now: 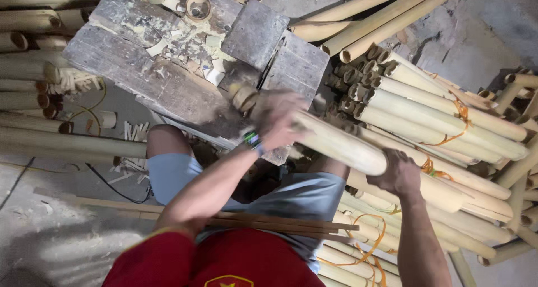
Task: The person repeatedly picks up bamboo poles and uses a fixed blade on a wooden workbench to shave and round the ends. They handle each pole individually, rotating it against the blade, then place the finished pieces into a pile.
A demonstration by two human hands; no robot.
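I hold a thick pale bamboo pole [342,144] across my front with both hands. My left hand [278,119] wraps its near end, close to the cut tip that rests by the wooden block [168,80]. My right hand [399,172] grips the pole further along from below. The left hand looks blurred by motion. A green band sits on my left wrist.
Bundles of bamboo poles [448,119] tied with orange string are stacked at the right. More poles [33,91] lie at the left. The block carries cut bamboo rings [197,7] and chips. Thin sticks [280,224] lie across my lap.
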